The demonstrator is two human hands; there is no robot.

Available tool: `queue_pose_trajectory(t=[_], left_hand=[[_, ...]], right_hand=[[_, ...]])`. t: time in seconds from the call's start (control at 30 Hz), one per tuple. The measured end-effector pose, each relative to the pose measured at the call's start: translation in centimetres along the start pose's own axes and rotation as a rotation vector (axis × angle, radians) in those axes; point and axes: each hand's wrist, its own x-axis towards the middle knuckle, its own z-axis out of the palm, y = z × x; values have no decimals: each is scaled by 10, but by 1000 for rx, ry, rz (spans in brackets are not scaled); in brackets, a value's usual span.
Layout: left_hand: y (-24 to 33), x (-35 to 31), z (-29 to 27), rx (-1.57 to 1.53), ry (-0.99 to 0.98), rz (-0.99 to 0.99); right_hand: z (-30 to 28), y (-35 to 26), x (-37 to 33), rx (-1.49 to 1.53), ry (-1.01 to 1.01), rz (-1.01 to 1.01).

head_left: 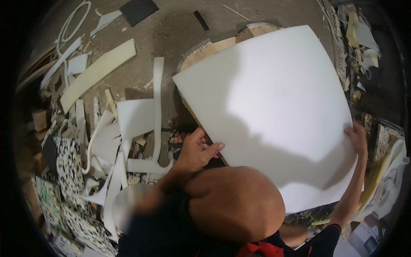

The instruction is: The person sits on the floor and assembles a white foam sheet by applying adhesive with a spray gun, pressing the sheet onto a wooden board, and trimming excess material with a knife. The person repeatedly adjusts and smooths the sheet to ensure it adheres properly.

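Note:
A large white foam sheet (274,107) lies over a wooden frame (201,53), whose curved plywood ends stick out past the sheet's far edge. At the sheet's near left edge, my left hand (198,152) grips the foam, thumb on top and the other fingers curled down by the wooden side. My right hand (358,137) holds the right edge with fingertips on the upper face; its remaining fingers are partly hidden behind the rim. A bare knee (235,203) covers part of the near edge. My shadow falls across the foam.
Foam offcuts lie on the left, among them a yellowish strip (98,75), a long white strip (158,107) and speckled foam pieces (72,171). A dark grey pad (139,11) rests on the far floor (171,38). More scraps (366,36) line the right side.

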Motion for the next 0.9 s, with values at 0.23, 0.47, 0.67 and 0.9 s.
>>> queue_pose_trajectory(t=[0.23,0.47,0.67,0.9], left_hand=[[11,25,-38,-126,8,36],[7,35,-53,-1,30,35],[2,39,-53,-12,71,86],[3,41,-53,-85,119,25]], right_hand=[[37,-48,18,48,32,94],[55,-54,31,-16,38,150],[64,-54,44,69,35,127],[72,-66,57,104,24,136]])
